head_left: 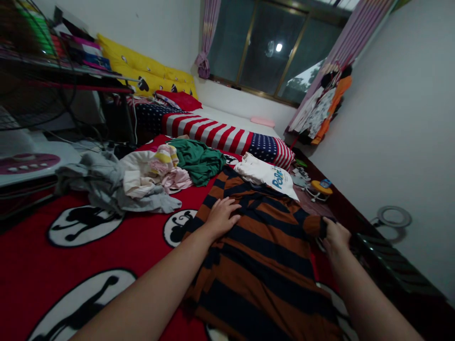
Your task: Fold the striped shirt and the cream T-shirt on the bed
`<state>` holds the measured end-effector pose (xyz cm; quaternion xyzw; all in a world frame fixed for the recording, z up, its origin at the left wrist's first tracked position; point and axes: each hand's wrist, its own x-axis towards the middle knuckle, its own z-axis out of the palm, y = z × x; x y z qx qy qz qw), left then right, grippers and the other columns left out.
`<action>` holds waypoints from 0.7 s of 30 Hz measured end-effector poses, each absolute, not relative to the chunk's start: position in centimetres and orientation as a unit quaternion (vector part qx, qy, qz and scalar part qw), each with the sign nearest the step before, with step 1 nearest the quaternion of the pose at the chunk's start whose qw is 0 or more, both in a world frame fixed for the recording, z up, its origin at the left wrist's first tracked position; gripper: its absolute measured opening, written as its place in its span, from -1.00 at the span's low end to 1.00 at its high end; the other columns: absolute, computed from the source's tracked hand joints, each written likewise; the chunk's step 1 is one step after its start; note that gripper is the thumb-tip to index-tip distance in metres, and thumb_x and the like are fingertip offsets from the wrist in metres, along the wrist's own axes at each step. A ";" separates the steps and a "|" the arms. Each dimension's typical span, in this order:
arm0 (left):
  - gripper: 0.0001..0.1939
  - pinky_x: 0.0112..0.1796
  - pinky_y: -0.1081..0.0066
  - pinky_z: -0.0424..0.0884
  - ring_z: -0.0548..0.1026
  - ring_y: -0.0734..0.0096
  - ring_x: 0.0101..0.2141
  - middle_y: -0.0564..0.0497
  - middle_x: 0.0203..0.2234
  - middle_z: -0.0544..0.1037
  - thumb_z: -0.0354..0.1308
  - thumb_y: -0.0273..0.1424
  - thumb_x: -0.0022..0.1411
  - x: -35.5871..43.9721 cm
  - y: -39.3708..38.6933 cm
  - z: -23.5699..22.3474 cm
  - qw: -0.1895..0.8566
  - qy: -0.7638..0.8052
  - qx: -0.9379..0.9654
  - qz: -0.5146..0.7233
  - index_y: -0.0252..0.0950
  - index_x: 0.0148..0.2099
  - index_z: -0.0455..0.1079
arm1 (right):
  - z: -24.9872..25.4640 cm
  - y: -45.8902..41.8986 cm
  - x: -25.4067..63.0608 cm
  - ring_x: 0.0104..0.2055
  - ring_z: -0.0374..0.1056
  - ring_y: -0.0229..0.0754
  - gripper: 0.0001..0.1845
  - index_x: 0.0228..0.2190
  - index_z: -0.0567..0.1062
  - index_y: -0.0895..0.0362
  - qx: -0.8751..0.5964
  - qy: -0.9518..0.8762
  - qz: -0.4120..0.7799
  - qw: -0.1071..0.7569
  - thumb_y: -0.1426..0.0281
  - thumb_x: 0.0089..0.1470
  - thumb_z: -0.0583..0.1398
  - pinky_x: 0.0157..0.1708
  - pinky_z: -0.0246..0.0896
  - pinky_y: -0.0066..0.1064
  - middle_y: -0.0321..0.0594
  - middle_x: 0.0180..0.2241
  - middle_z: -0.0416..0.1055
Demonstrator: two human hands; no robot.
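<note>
Head view: you are working over a red monkey-print blanket (28,279), with a navy-and-rust striped knit shirt (263,255) lying flat near its right edge, the shirt's long axis running away from you toward the blanket's far end. Your left hand (222,218) is resting open on the shirt's upper left side. Your right hand (334,237), well apart from it, is closing around the sleeve's rust cuff (314,226), out at the shirt's upper right. The soft fabric is bunching slightly beneath your palm.
</note>
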<state>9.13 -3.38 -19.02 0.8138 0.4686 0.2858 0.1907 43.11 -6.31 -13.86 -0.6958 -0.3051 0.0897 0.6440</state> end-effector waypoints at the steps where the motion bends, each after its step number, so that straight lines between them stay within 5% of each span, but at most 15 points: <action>1: -0.62 0.22 0.05 0.03 0.21 0.13 0.21 -0.08 0.16 0.36 0.13 -0.32 0.22 9.1 -3.3 -19.0 0.198 0.467 0.806 0.305 -0.18 0.09 0.41 | -13.3 -5.6 42.5 -0.61 0.27 -0.24 -0.79 -0.47 0.44 0.20 -0.695 -0.305 0.094 0.645 0.33 -0.21 0.22 -0.64 0.24 -0.45 -0.41 -0.67 0.25; 5: -0.67 0.14 0.22 0.23 0.38 0.25 0.09 -0.09 0.06 0.46 0.10 -0.34 0.25 8.9 -3.1 -18.9 0.245 0.434 0.770 0.398 -0.25 0.05 0.44 | -11.7 -2.9 37.0 -0.47 0.40 -0.20 -0.68 -0.36 0.49 0.21 -0.674 -0.356 0.147 0.630 0.37 -0.26 0.30 -0.50 0.36 -0.43 -0.27 -0.49 0.44; 8: -0.64 0.09 0.30 0.29 0.41 0.27 0.05 -0.09 0.04 0.47 0.08 -0.34 0.26 8.5 -3.1 -18.8 0.275 0.420 0.750 0.431 -0.27 0.09 0.40 | -11.8 -3.0 31.2 -0.27 0.49 -0.09 -0.42 -0.09 0.42 0.15 -0.580 -0.489 0.378 0.531 0.34 -0.23 0.34 -0.35 0.45 -0.27 -0.07 -0.18 0.49; 11: -0.60 0.09 0.29 0.29 0.41 0.25 0.06 -0.10 0.05 0.47 0.08 -0.33 0.26 8.2 -3.1 -18.8 0.287 0.425 0.745 0.426 -0.28 0.13 0.36 | -12.5 -5.5 28.0 -0.09 0.45 -0.03 -0.38 -0.07 0.42 0.11 -0.531 -0.547 0.445 0.470 0.28 -0.24 0.37 -0.22 0.43 -0.21 -0.01 -0.01 0.43; 15: -0.57 0.05 0.29 0.32 0.44 0.23 0.02 -0.14 0.01 0.49 0.09 -0.34 0.25 8.1 -3.1 -18.9 0.281 0.424 0.755 0.414 -0.35 0.14 0.35 | -12.8 -11.5 30.3 -0.10 0.46 -0.04 -0.50 -0.15 0.47 0.14 -0.567 -0.581 0.362 0.459 0.18 -0.15 0.32 -0.10 0.38 -0.19 -0.05 -0.08 0.48; 21: -0.58 0.03 0.25 0.34 0.46 0.21 -0.02 -0.11 -0.04 0.52 0.11 -0.37 0.21 8.5 -3.1 -18.6 0.242 0.438 0.781 0.373 -0.29 0.12 0.36 | -14.0 -22.1 36.6 -0.20 0.47 -0.08 -0.58 -0.14 0.50 0.07 -0.694 -0.597 0.166 0.365 0.10 0.00 0.21 -0.19 0.41 -0.28 -0.11 -0.18 0.51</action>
